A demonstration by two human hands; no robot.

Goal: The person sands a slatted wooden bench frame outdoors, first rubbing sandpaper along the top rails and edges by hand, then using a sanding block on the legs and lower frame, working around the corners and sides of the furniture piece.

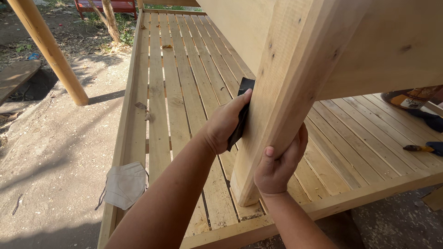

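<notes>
The right hand [277, 168] clenches the upright wooden post [281, 106] low down, while the left hand [226, 124], just beside and higher, presses dark sandpaper [243, 87] flat against its left face.

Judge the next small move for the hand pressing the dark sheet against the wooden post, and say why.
Probably a short stroke down the post. The left hand presses the dark sandpaper sheet flat on the post's left face, with bare wood below it down to the slatted platform. The right hand grips the post lower down on the near edge, seemingly steadying it.
</notes>
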